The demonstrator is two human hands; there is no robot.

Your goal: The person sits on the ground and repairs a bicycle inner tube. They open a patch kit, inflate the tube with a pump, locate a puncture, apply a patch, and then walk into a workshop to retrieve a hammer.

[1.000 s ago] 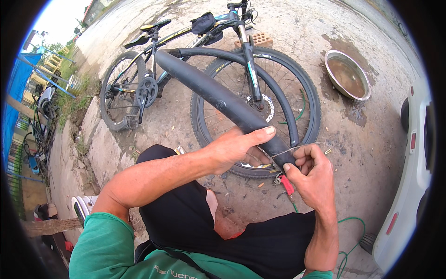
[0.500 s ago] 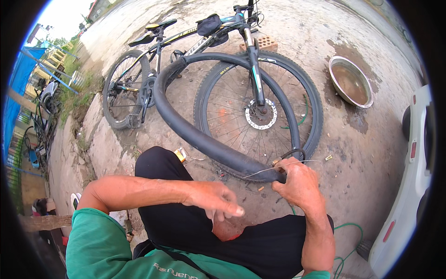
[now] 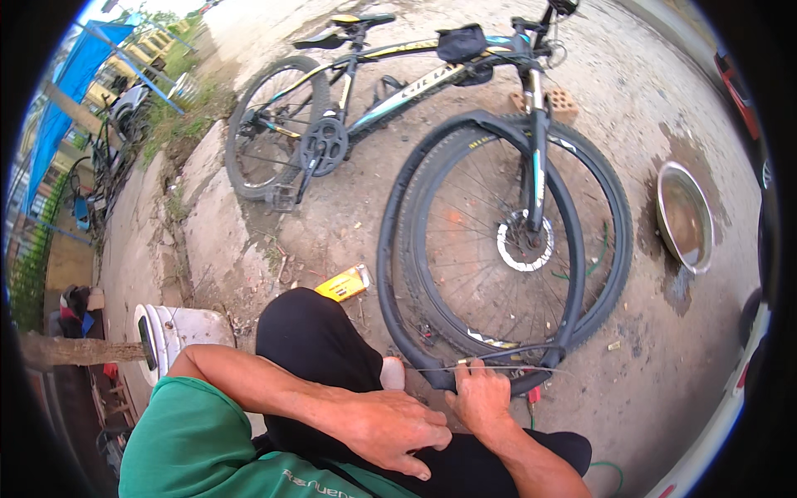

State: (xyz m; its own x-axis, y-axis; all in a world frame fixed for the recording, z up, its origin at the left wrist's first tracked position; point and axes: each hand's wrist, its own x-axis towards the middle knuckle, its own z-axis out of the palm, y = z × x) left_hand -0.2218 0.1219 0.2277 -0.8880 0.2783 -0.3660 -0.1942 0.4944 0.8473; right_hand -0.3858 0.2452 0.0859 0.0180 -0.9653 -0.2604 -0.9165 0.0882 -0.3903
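A black inner tube [image 3: 388, 282] lies in a loose loop around and over the front wheel [image 3: 618, 249] of a bicycle [image 3: 407, 101] resting on the ground. At the loop's near end, my right hand [image 3: 480, 398] is closed on the tube. A thin pale wire [image 3: 540, 368] crosses by its fingertips; whether they pinch it cannot be made out. My left hand [image 3: 394, 427] hovers over my thigh, beside the right one. Its fingers are loosely bent and apart, with nothing seen in them. Just past my right hand is a small red piece [image 3: 535, 396].
A yellow box [image 3: 343, 285] lies beyond my knee, and a whitish bucket [image 3: 195, 328] is at left. To the right sits a metal basin [image 3: 706, 236] of water. A brick [image 3: 563, 104] is by the fork. A white vehicle [image 3: 718, 419] borders the right side.
The view has shifted, bringing the bucket into sight. The near side of the tube, raised and bulging before, now lies lower along the wheel. My left hand has come down toward my thigh.
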